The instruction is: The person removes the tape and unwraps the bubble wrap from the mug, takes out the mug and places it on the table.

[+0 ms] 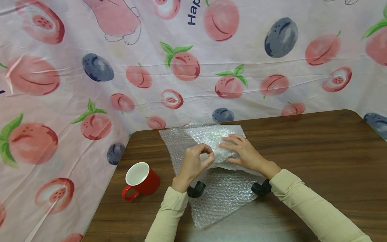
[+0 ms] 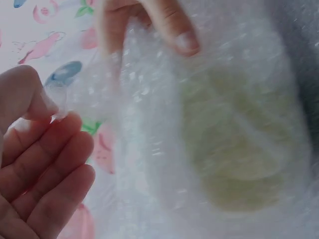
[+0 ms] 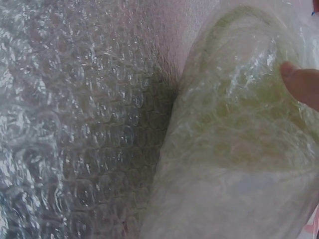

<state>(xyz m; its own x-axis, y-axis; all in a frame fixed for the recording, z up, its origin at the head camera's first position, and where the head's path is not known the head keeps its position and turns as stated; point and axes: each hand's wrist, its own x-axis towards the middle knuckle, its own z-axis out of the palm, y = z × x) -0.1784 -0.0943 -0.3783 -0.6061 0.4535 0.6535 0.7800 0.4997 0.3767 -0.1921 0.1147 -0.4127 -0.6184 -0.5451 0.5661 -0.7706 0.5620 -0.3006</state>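
A sheet of bubble wrap (image 1: pixel 223 195) lies on the table, its upper part folded over a pale yellow-green object (image 2: pixel 244 144). Through the plastic layers that object's kind cannot be made out. My left hand (image 1: pixel 195 161) pinches a thin edge of the wrap between thumb and fingertips, at the left of the bundle. On the bundle's right side rests my right hand (image 1: pixel 245 153), fingers spread and thumb (image 3: pixel 301 84) touching the plastic over the object. To the left, apart from the wrap, stands a red mug (image 1: pixel 148 181) with a white inside.
The brown wooden table (image 1: pixel 317 161) extends to the right of the wrap. A fruit-print cloth (image 1: pixel 193 94) hangs behind the table and along its left side. Black wrist devices (image 1: pixel 196 190) sit low at both wrists, just above the wrap.
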